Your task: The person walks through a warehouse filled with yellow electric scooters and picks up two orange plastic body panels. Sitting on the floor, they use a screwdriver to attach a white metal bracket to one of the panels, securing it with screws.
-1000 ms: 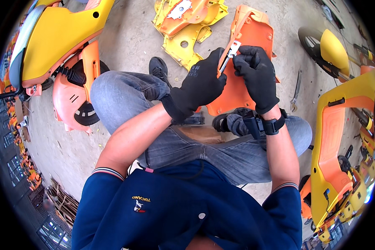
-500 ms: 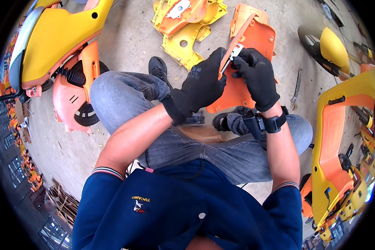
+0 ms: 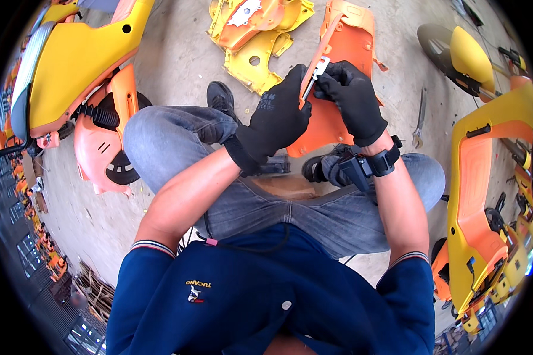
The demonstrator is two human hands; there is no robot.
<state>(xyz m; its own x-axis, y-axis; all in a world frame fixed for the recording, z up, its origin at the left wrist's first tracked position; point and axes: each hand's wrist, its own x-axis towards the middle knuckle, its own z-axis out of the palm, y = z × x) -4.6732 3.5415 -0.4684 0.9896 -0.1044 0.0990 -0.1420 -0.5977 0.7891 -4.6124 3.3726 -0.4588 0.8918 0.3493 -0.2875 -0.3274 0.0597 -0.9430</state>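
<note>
My left hand, in a black glove, is closed around the lower end of a thin orange plastic piece that stands up edge-on. A small silver metal bracket lies along this piece, between my two hands. My right hand, gloved in black too, has its fingers bent together at the bracket's right side. Whatever its fingertips hold is hidden. Behind and below both hands lies a larger orange scooter panel, its ribbed inner side facing up.
Yellow and orange body panels lie on the concrete floor ahead. A yellow scooter stands at left, another yellow-orange frame at right. A wrench lies right of my hands. Cardboard lies between my legs.
Both hands have shifted slightly left and up in the picture with the orange piece and bracket; the surroundings have shifted slightly too. My grip looks much the same.
</note>
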